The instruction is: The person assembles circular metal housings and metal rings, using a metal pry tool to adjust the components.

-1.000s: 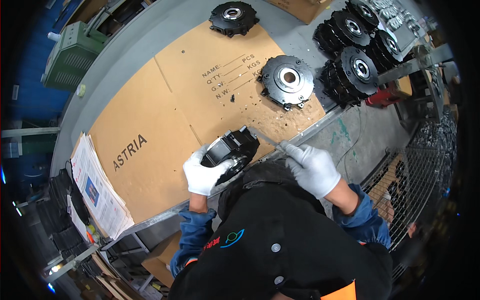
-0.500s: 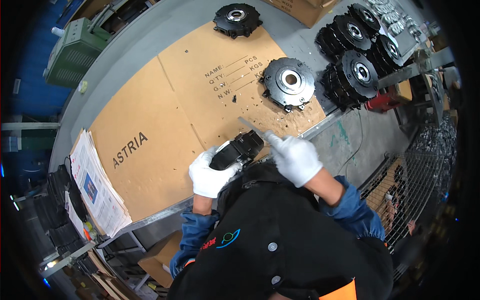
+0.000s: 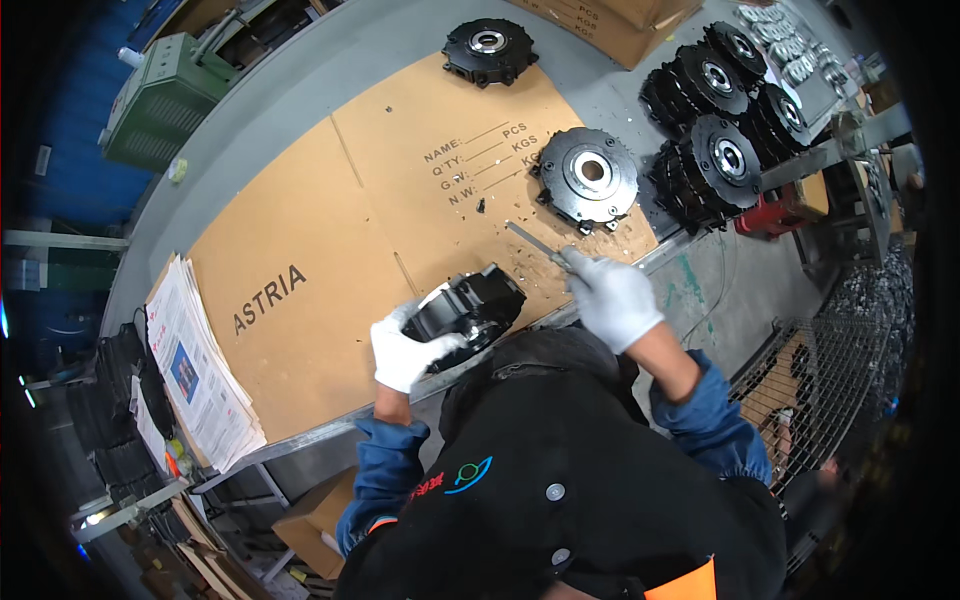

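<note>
White gloves cover both my hands. My left hand (image 3: pixel 408 350) grips a black round metal part (image 3: pixel 474 303) with blocky lugs, tilted on its side at the table's near edge. In my right hand (image 3: pixel 614 300) is a flat metal file (image 3: pixel 533 241), its blade pointing up and left, apart from the part. Just beyond the file, a similar disc-shaped part (image 3: pixel 588 178) with a bright centre bore lies flat. Another such part (image 3: pixel 489 50) rests at the far end of the cardboard.
A flattened cardboard sheet (image 3: pixel 300 350) covers the grey table, with dark chips scattered on it. Stacked black parts (image 3: pixel 708 165) stand at the right. Papers (image 3: pixel 200 370) lie at the left edge, a green machine (image 3: pixel 165 100) beyond. A wire basket (image 3: pixel 810 400) is at the right.
My right hand has drawn the file away from the held part, toward the right. The part has turned in my left hand, which has shifted slightly left. The whole view has shifted a little.
</note>
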The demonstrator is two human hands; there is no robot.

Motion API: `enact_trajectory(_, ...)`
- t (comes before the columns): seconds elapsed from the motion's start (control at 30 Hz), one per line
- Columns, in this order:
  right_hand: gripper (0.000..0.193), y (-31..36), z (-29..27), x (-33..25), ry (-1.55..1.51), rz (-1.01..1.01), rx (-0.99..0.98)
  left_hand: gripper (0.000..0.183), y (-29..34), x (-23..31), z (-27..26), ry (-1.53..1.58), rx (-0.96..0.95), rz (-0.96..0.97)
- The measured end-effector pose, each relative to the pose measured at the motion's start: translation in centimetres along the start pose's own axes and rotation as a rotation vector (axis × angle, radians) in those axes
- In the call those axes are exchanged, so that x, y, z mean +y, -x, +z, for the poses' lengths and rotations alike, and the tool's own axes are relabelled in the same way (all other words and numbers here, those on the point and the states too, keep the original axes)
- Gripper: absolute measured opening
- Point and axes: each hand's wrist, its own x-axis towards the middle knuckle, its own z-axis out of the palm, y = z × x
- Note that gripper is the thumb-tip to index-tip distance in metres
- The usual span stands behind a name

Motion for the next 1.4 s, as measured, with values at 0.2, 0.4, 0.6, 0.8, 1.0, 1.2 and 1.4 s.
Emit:
enact_trajectory(0.2,0.024,0.7,-2.6,-2.9,0.011,-0.043,-0.059,0.073,-0.2,-3.3,-0.1,0.477,0.145,-0.077)
enact_trajectory(0.4,0.018,0.1,-2.0,-3.3,0.021,-0.09,-0.099,0.075,-0.5,-2.1,0.1,0.23,0.146,-0.054)
enact_trajectory(0.6,0.017,-2.7,0.9,-2.3,0.002,0.02,-0.318,0.074,-0.8,-0.3,1.1,-0.061,0.029,0.051)
enact_trajectory(0.8,0.026,-2.6,0.9,2.7,-0.324,0.177,-0.223,0.075,-0.8,-3.0,-0.2,0.142,0.032,0.016)
enact_trajectory(1.0,0.024,-1.6,-4.0,0.5,-0.322,0.091,-0.133,0.07,-0.1,-5.6,-2.1,0.274,0.006,0.094)
enact_trajectory(1.2,0.02,-1.3,-5.9,-2.4,-0.091,-0.182,-0.073,0.099,-0.6,-10.2,-0.4,0.542,0.053,-0.065)
enact_trajectory(1.4,0.026,-1.7,-6.6,-4.5,0.004,-0.275,-0.09,0.097,-0.7,-11.4,-0.1,0.543,0.061,-0.041)
